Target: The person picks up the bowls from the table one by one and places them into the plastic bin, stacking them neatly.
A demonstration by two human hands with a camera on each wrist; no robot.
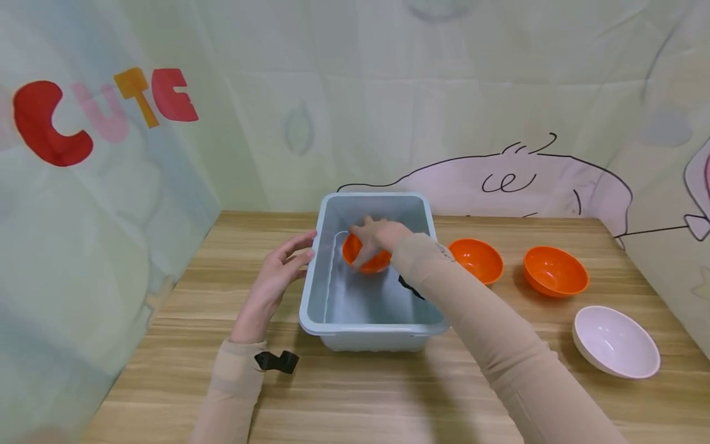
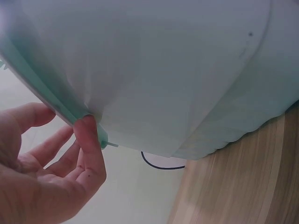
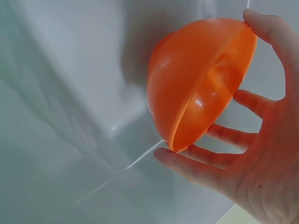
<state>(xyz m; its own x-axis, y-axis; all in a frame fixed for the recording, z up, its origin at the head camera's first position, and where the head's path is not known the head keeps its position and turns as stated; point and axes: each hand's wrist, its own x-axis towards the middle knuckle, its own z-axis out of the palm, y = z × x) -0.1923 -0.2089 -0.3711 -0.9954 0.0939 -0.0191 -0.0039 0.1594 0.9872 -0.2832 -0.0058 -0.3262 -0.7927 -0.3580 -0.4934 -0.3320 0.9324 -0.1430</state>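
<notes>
Pale green printed fabric backdrop (image 1: pixel 261 74) spans the top of the head frame, with multicoloured lettering (image 1: pixel 52 123) at upper left. Light-brown wood-grain desk (image 1: pixel 338 401) occupies the lower portion of that frame. A pale blue rectangular plastic tub (image 1: pixel 371 330) stands upright on it, centre of frame. Beige right sleeve (image 1: pixel 493 333) crosses from lower right to the tub; beige left sleeve (image 1: pixel 230 394) enters at lower left. A glossy white round bowl (image 1: pixel 616 342) rests on the desk at lower right, opening upward. Left hand (image 1: pixel 277 274) is at the tub's left side, left of centre; its fingers pinch the rim, as the left wrist view confirms. Right hand (image 1: pixel 377 237) is inside the tub, its thumb set well apart from its fingers. Two glossy orange round bowls stand upright on the desk, right of centre: one (image 1: pixel 477 262) just beside the tub, partly hidden by the right sleeve, the other (image 1: pixel 554 271) farther right. A third glossy orange round bowl (image 3: pixel 191 79) is within the tub, gripped at its rim between right thumb and fingers; contact with the tub floor cannot be determined. A small black wrist mount (image 1: pixel 277 362) sits at the left cuff.
</notes>
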